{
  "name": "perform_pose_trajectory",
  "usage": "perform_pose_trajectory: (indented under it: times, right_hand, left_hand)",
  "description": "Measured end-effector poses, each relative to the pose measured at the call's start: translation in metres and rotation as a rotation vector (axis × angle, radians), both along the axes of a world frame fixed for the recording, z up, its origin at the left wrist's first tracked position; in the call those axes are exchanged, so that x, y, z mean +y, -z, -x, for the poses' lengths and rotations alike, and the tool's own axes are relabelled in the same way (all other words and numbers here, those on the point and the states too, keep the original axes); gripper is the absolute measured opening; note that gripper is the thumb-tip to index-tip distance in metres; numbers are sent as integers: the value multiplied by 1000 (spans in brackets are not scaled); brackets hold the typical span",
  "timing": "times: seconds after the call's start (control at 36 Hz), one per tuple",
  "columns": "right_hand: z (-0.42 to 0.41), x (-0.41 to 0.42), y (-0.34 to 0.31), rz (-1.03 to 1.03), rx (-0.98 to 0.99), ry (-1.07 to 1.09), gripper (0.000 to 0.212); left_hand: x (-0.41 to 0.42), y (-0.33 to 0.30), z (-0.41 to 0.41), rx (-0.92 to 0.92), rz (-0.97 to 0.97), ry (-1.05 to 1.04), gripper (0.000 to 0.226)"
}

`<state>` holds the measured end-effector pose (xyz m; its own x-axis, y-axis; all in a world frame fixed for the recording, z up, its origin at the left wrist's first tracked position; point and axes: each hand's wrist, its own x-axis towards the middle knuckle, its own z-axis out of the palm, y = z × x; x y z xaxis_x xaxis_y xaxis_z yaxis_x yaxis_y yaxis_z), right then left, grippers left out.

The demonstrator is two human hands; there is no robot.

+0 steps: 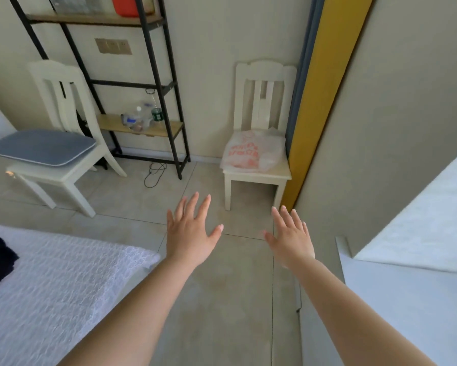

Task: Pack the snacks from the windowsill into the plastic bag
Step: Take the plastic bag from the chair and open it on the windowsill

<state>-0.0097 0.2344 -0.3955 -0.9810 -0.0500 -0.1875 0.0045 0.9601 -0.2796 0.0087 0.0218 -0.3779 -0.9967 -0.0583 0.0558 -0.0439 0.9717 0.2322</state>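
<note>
A white plastic bag [251, 151] with orange print lies flat on the seat of a cream wooden chair [259, 174] against the far wall. My left hand [190, 231] and my right hand [292, 236] are stretched out in front of me over the floor, palms down, fingers spread and straight, holding nothing. Both hands are well short of the chair. A pale ledge [417, 233] runs along the right edge of the view; no snacks show on it.
A second cream chair [63, 165] with a blue-grey cushion stands at the left. A black metal shelf [153, 101] with bottles is against the wall. A white bed cover [50, 286] fills the lower left. A yellow curtain [325, 75] hangs by the bag's chair.
</note>
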Motion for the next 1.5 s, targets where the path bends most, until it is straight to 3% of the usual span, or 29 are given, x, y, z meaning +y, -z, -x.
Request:
perform_pose_trajectory:
  times: [0.22, 0.81, 1.22, 1.5]
  right_hand:
    - [78, -10, 15, 55, -94, 26, 65]
    - [370, -31, 41, 52, -185, 153, 64]
    - [622, 37, 63, 20, -262, 28, 62]
    - [756, 45, 81, 43, -343, 50, 60]
  left_hand:
    - [8, 29, 75, -124, -26, 34, 69]
    - [-7, 46, 396, -272, 33, 234, 67]
    - [72, 70, 630, -361, -75, 130, 66]
    - [70, 84, 769, -390, -129, 95, 68]
